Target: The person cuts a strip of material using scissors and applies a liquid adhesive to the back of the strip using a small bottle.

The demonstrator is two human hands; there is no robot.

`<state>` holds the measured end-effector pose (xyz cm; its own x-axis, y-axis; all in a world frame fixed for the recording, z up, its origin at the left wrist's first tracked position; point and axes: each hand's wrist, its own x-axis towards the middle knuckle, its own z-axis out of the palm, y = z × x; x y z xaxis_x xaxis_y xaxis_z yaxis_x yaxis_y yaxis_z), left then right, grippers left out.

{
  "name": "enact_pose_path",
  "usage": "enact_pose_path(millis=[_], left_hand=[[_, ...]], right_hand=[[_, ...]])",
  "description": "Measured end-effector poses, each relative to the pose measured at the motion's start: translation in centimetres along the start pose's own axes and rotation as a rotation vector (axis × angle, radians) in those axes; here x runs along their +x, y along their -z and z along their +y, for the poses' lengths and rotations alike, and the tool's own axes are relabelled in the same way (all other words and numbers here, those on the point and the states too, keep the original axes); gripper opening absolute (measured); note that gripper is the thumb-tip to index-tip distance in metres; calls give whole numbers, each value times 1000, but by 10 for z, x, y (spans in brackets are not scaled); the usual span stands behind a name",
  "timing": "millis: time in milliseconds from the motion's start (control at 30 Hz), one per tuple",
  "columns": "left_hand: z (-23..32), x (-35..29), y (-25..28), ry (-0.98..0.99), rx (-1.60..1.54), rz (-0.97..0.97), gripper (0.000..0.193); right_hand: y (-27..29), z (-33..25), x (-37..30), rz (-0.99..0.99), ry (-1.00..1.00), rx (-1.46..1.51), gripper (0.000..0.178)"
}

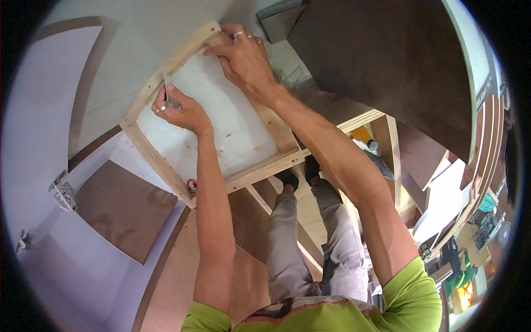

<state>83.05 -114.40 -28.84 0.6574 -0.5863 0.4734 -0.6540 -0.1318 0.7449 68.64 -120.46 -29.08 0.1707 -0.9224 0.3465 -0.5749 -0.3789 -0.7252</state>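
Note:
A rectangular wooden frame [239,178] with a pale white panel [232,122] inside it sits in front of me, tilted. My left hand [185,113] is closed at the frame's far left side. Between its fingers is a thin, flat grey piece [172,100], its narrow end against the frame's inner edge; its exact kind is unclear. At the far corner, my right hand [246,61] grips the frame, with the fingers over the outer edge and the thumb inside.
Left of the frame lies a brown panel [130,210] near a metal hinge [63,191]. A large dark brown board [381,66] stands at the upper right. Below it, a wooden compartment [391,160] holds a yellow item [362,135]. A small red ring [192,184] rests in the frame's near corner.

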Motion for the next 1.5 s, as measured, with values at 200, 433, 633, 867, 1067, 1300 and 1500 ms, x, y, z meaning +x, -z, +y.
enact_pose_path(millis=[200,433,633,867,1067,1300,1500], left_hand=[[-13,5,2,-85,83,41,21],[-18,5,2,-99,72,44,13],[-14,6,7,7,41,47,18],[-18,6,5,24,50,69,16],[-16,7,6,25,67,38,17],[-24,9,2,-44,38,82,18],[-23,8,3,-30,46,73,18]], right_hand=[[5,-10,0,-25,-79,-13,33],[3,-11,2,5,-50,-45,32],[-26,-37,12,172,-320,-94,29],[-37,-46,15,265,-389,-237,26],[-38,-48,15,289,-344,-326,24],[-41,-48,16,294,-380,-346,22],[-43,-46,13,338,-274,-328,13]])
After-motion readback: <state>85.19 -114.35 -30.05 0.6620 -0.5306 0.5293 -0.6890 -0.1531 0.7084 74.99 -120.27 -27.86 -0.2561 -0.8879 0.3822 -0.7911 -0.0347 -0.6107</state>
